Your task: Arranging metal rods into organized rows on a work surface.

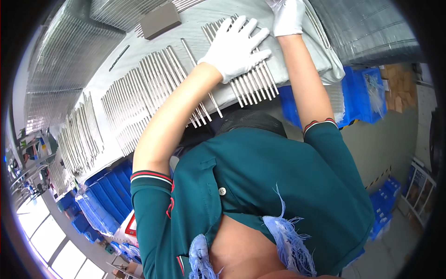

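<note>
My left hand (237,49), in a white glove, lies with fingers spread over a small row of shiny metal rods (253,88). The rods' near ends stick out below the palm, side by side. At the far edge is my right hand (288,18), also gloved in white; its fingers are partly cut off by the picture's rim, so what they do is hidden. A single metal rod (188,51) lies apart, just left of my left hand. Further left spreads a larger row of similar rods (155,76) on the grey-white covered table (195,35).
A grey-brown block (160,21) and a dark, thin, drill-like rod (119,58) lie beyond the larger row. More rods (79,139) rest at far left. Wrapped stacks (367,28) border the table. Blue bins (364,95) stand at right, others (109,190) below left.
</note>
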Demonstrator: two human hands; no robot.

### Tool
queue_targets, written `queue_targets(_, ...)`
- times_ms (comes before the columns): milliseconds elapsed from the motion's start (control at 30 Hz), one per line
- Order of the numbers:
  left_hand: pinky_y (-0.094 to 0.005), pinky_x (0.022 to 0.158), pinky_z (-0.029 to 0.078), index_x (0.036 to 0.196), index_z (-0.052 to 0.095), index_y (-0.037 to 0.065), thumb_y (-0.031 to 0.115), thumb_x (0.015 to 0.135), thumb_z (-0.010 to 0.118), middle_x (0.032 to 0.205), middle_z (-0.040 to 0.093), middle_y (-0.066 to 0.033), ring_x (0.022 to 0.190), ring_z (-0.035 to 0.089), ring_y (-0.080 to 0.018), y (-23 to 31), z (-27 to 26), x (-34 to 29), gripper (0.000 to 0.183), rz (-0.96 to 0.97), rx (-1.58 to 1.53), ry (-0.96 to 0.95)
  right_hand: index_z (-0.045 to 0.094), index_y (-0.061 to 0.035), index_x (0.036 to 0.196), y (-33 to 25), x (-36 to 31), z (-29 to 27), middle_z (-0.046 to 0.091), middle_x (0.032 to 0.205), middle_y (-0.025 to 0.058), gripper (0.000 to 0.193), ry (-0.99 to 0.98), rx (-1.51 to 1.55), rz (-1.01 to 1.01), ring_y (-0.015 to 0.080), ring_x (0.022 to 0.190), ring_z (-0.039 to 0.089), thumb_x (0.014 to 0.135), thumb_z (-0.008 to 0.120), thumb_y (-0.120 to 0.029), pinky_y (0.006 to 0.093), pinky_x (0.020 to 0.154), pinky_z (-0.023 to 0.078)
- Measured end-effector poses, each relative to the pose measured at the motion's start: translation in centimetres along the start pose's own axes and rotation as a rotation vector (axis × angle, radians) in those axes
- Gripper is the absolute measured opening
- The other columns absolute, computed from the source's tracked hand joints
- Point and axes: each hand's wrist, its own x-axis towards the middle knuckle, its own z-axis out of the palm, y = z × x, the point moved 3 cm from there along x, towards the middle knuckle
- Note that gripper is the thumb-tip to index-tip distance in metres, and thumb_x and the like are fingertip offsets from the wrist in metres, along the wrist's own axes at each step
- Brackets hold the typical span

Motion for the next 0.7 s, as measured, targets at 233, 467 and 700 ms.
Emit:
queue_targets(233, -0.0533, 0.125, 0.022, 0.156, 0.045, 0.014, 0.05, 0.105, 0.044, 0.16, 0.04, -0.0231, 0.149, 0.033, -0.0439, -2.7, -3.0, -6.7, 0.062, -0.049, -0.035, -0.198, 0.053, -0.0044, 0.144, 0.0, 0.1, 0.2, 0.068, 0.119, 0.0048, 0.05, -0.105, 0.025, -0.004, 0.0149, 0.097, 0.066, 0.101, 0.065, -0.026, 0.0295, 0.078, 0.056)
queue_targets(467, -0.0537, 0.125, 0.021, 0.156, 0.045, 0.015, 0.047, 0.105, 0.045, 0.161, 0.04, -0.0205, 0.149, 0.033, -0.0431, -2.9, -4.0, -8.8, 0.06, -0.108, -0.042, -0.2, 0.053, -0.0063, 0.145, 0.0, -0.1, 0.5, 0.068, 0.118, 0.0045, 0.05, -0.093, 0.012, -0.003, 0.0153, 0.098, 0.067, 0.101, 0.065, -0.027, 0.0314, 0.081, 0.055)
queue_targets(700, -0.0528, 0.122, 0.027, 0.146, 0.055, 0.013, 0.05, 0.103, 0.048, 0.152, 0.05, -0.0194, 0.145, 0.04, -0.0392, -1.1, -1.5, -3.5, 0.058, -0.071, -0.037, -0.069, 0.052, -0.0005, 0.147, 0.8, -1.1, 1.9, 0.064, 0.131, 0.0082, 0.051, -0.111, -0.052, -0.061, 0.0169, 0.113, 0.062, 0.101, 0.064, -0.02, 0.0309, 0.094, 0.052)
